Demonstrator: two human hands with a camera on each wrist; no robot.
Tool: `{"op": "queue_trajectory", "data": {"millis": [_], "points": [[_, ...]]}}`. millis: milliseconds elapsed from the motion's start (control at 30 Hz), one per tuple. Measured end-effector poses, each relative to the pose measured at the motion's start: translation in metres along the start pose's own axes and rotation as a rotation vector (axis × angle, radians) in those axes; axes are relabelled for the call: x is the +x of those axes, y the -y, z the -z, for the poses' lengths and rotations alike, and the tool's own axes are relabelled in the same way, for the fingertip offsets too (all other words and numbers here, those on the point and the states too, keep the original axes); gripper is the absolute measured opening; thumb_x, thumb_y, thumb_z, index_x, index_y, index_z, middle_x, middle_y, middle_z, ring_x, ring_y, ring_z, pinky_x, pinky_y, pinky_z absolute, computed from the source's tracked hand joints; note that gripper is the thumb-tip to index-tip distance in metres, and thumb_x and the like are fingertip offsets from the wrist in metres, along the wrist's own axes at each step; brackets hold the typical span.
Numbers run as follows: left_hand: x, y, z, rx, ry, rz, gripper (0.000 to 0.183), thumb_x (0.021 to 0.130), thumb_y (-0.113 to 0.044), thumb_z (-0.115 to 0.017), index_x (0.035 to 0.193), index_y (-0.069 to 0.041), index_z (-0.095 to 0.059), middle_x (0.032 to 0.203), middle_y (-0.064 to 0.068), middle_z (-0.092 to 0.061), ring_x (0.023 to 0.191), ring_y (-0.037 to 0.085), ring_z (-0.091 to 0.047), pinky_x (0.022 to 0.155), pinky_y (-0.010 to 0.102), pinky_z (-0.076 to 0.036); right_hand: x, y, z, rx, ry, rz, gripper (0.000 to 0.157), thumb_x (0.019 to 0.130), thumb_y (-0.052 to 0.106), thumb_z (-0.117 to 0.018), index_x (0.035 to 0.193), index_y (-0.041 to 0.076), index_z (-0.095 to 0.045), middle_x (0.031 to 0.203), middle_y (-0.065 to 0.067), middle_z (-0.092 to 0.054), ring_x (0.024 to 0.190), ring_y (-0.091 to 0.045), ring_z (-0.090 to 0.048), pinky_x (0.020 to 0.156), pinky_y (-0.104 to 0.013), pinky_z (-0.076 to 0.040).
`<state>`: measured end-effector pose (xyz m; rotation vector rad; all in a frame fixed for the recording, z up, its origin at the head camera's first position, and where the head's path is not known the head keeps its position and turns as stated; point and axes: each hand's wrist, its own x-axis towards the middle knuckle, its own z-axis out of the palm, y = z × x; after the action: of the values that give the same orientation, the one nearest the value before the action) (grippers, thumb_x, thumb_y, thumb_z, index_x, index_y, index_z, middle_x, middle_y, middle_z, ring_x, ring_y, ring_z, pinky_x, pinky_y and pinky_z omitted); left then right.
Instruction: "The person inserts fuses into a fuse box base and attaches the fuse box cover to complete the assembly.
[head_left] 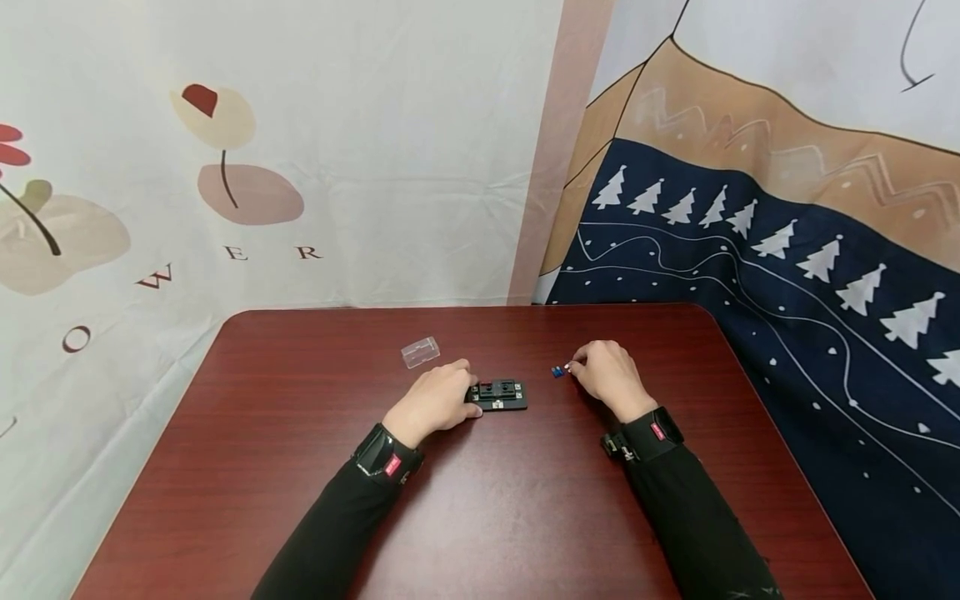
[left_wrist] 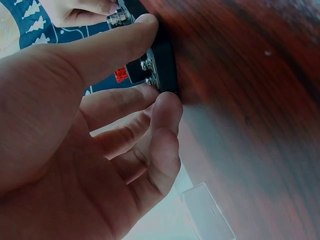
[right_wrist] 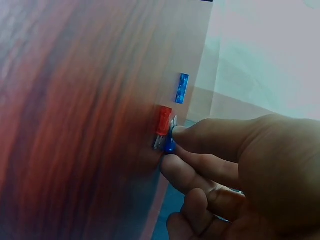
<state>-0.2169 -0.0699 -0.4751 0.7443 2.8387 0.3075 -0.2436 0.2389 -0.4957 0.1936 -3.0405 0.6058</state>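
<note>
My left hand [head_left: 437,400] grips the left end of a black fuse block [head_left: 513,402], thumb on the near side and fingers at the far side. Metal terminal screws [left_wrist: 145,65] and a red fuse [left_wrist: 121,74] in the block show in the left wrist view. To the right, my right hand [head_left: 609,377] is low over the table and pinches a small blue blade fuse [right_wrist: 170,146] with metal prongs between thumb and fingers. Right beside it is a red blade fuse [right_wrist: 164,120]. Another blue fuse [right_wrist: 182,88] lies a little farther off.
A clear plastic cover [head_left: 420,352] lies on the table behind my left hand. The reddish-brown wooden table [head_left: 510,492] runs back to printed cloth hangings [head_left: 420,167] behind its far edge.
</note>
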Motion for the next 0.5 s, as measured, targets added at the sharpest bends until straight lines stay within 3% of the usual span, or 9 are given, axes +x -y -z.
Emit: {"op": "queue_trajectory", "data": {"millis": [267, 500], "points": [[0.0003, -0.0001, 0.0006, 0.001, 0.003, 0.005, 0.056, 0.089, -0.041, -0.082, 0.134, -0.009, -0.074, 0.121, 0.004, -0.065, 0.109, 0.03, -0.071, 0.092, 0.049, -0.058, 0.0018, -0.0018, -0.0003, 0.015, -0.005, -0.006, 0.013, 0.094, 0.019, -0.074, 0.094, 0.009, -0.082, 0.092, -0.012, -0.077, 0.081, -0.03, -0.067, 0.073, -0.05, -0.056], [-0.0001, -0.0005, 0.0017, 0.001, 0.004, 0.007, 0.056, 0.089, -0.041, -0.082, 0.134, -0.009, -0.074, 0.123, 0.004, -0.066, 0.111, 0.031, -0.071, 0.093, 0.049, -0.057, 0.0015, 0.0005, 0.0009, 0.039, -0.101, 0.034, 0.013, 0.095, 0.014, -0.069, 0.088, 0.011, -0.079, 0.089, -0.009, -0.074, 0.072, -0.027, -0.062, 0.065, -0.045, -0.051]]}}
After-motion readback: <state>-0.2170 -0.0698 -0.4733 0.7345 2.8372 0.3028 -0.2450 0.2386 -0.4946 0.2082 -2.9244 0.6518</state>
